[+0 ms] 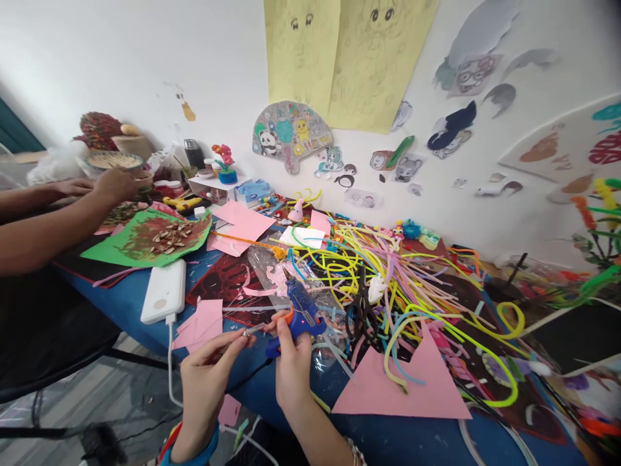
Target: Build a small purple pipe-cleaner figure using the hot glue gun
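My right hand is wrapped round a blue glue gun with an orange part, held above the table's front edge. To its left, my left hand is closed in a pinch on a small translucent stick. The stick lies between the fingertips and the glue gun; I cannot tell whether it touches the gun. Just behind the hands lie pink paper cutouts on clear plastic. Black scissors rest right of the glue gun, partly covered by pipe cleaners.
A large heap of yellow and pink pipe cleaners covers the table's middle. Pink paper lies front right. A white power bank with a cable is at left. Another person's hands work near green paper holding brown pieces.
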{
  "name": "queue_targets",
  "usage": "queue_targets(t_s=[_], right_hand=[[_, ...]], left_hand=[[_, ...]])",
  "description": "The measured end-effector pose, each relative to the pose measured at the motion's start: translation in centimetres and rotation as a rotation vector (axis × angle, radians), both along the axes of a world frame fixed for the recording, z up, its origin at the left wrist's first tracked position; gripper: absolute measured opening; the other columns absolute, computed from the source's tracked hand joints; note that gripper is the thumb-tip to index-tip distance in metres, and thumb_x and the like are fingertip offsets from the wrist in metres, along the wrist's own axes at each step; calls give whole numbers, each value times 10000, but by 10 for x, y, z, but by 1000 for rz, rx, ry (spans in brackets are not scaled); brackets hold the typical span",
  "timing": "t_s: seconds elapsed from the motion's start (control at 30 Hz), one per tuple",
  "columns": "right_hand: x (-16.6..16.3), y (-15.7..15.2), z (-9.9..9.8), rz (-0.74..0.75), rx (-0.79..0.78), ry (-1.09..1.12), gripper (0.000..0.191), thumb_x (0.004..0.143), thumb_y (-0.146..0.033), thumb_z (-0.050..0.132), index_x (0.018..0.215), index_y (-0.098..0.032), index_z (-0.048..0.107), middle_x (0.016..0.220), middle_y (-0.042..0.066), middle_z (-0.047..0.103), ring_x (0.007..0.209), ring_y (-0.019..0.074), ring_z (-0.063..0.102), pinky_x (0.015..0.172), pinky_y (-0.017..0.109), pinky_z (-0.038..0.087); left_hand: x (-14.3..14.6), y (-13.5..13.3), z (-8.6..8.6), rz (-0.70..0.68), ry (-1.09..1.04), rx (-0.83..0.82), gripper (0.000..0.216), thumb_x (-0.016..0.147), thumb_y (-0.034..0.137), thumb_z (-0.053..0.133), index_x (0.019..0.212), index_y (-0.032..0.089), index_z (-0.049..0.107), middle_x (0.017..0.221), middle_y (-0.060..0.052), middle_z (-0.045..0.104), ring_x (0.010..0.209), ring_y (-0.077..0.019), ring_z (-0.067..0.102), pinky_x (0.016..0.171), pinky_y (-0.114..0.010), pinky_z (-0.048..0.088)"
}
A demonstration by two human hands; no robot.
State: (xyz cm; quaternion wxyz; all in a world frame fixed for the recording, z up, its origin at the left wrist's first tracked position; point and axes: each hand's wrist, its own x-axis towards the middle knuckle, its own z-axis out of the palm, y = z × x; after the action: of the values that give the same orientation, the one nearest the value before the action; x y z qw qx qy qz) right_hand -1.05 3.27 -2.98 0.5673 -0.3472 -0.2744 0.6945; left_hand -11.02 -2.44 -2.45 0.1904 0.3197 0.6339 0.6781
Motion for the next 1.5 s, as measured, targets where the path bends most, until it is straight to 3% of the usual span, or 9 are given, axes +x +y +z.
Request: queue_targets(t_s=[0.13, 0.23, 0.37, 0.5, 0.67, 1.13, 1.5], right_hand=[[3, 4, 5, 69, 102, -17, 341, 867, -509, 628, 960, -183, 665, 698, -28, 622, 573, 98, 567, 568, 231, 441], [3, 4, 7, 159, 160, -46, 379, 841, -529, 654, 778, -157, 683, 546, -42, 540, 477, 74, 482, 483, 208, 371], [1, 4, 4, 223, 144, -66, 462, 776, -582, 701, 638, -144, 649, 478, -45, 505, 385, 50, 401, 402, 200, 311], [1, 5, 0, 250, 158, -64, 517, 731, -647, 707, 624, -151, 610, 538, -13, 580, 364, 42, 411, 387, 202, 312], [0, 5, -2, 268, 180, -62, 534, 717, -679, 701, 646, -164, 579, 586, 3, 617, 360, 38, 414, 383, 199, 305], [0, 6, -12, 297, 218, -80, 634, 693, -773, 644, 527, -168, 553, 455, -18, 504, 358, 50, 406, 394, 205, 253], [0, 5, -12, 309, 247, -108, 620, 723, -767, 619, 546, -178, 545, 406, -49, 439, 360, 61, 394, 400, 211, 278]], left_hand=[[-13, 4, 1, 226, 320, 56, 129, 708, 287, 811, 818, 222, 798, 834, -26, 798, 787, -226, 746, 806, -341, 605], [-27, 8, 3, 285, 454, 124, 121, 750, 254, 783, 867, 225, 794, 891, -29, 791, 833, -227, 731, 852, -370, 580], [-44, 11, 13, 216, 446, 159, 103, 763, 234, 780, 865, 223, 789, 884, -32, 782, 823, -221, 726, 828, -368, 576], [-56, 9, 33, 190, 386, 188, 84, 777, 227, 774, 859, 238, 782, 839, -11, 771, 795, -205, 723, 777, -336, 580], [-64, 6, 51, 87, 530, 183, 128, 776, 179, 776, 858, 277, 788, 875, 2, 774, 827, -190, 706, 767, -311, 565], [-71, 1, 59, -116, 770, 170, 260, 788, 120, 765, 948, 325, 778, 920, 38, 785, 833, -163, 711, 778, -275, 566], [-68, 2, 59, -108, 757, 182, 234, 787, 117, 763, 925, 304, 779, 902, 27, 787, 818, -166, 717, 762, -274, 570]])
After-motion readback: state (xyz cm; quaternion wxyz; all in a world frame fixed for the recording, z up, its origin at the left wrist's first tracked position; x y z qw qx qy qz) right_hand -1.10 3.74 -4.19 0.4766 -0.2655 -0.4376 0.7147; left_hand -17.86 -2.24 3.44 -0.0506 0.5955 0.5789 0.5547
